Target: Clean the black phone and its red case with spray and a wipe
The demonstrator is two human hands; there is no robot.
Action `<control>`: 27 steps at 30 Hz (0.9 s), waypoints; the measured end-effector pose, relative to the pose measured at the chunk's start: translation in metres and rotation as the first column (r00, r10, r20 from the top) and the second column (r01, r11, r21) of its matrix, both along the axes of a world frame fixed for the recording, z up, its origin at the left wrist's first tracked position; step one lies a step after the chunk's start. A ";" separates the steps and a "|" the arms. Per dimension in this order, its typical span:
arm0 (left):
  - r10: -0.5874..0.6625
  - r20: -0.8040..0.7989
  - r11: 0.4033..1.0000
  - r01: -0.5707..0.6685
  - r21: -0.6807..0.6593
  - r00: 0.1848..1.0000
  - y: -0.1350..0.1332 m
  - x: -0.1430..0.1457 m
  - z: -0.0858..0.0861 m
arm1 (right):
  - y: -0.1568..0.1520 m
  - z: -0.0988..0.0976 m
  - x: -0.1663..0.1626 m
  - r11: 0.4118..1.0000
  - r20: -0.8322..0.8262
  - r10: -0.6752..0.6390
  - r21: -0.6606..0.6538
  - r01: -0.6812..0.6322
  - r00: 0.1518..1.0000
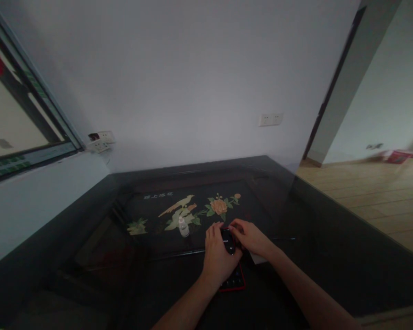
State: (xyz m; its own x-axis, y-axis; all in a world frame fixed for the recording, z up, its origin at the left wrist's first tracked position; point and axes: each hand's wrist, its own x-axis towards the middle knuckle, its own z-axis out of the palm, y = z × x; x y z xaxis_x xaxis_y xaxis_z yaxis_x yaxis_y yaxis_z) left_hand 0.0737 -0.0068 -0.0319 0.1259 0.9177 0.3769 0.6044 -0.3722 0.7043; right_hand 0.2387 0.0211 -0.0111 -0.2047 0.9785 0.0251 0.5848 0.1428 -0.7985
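My left hand [217,252] is wrapped round a small black rounded object [228,241] with pale lettering on its face; its exact kind does not show. At that object's upper right edge, the fingers of my right hand [252,237] are pinched together, and whatever is between them is hidden. Beneath my hands lies a flat, dark, red-edged device [234,280], partly covered by my left hand and wrist. A white flat piece [257,258] shows from under my right wrist. To the left, a small clear bottle with a white cap [183,227] stands upright on the table.
The glossy dark table [330,256] has an inlaid bird-and-flower picture [219,206]. Its far side is against a pale wall [192,91] with a socket plate [270,119]. A window [24,101] is at left; a red box [398,156] sits on the wooden floor at right.
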 end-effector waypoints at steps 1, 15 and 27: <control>-0.003 0.008 1.000 0.004 -0.010 1.000 0.000 0.001 0.001 | 0.000 0.000 0.000 1.000 -0.001 0.001 0.000 -0.001 1.000; 0.044 -0.021 0.999 -0.045 -0.015 0.999 -0.002 0.004 0.001 | -0.001 0.007 -0.002 1.000 0.087 0.000 0.009 -0.001 0.996; -0.035 0.036 0.997 0.038 -0.069 0.999 -0.001 -0.004 0.004 | 0.000 0.002 0.000 1.000 0.031 0.020 -0.025 -0.019 0.999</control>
